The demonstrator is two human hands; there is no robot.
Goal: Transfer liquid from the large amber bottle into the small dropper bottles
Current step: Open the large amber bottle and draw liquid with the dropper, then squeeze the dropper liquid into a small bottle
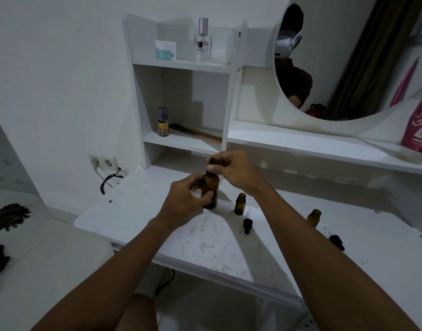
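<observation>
Large bottle: tall amber glass bottle, upright on the scuffed white tabletop
Small bottles: two uncapped amber dropper bottles, standing to its right
Left hand: fingers curled round the large bottle's body
Right hand: fingertips pinching the black dropper cap on its neck
Handling: probably rigid, smooth, breakable glass; best held round mid-body, kept upright
</observation>
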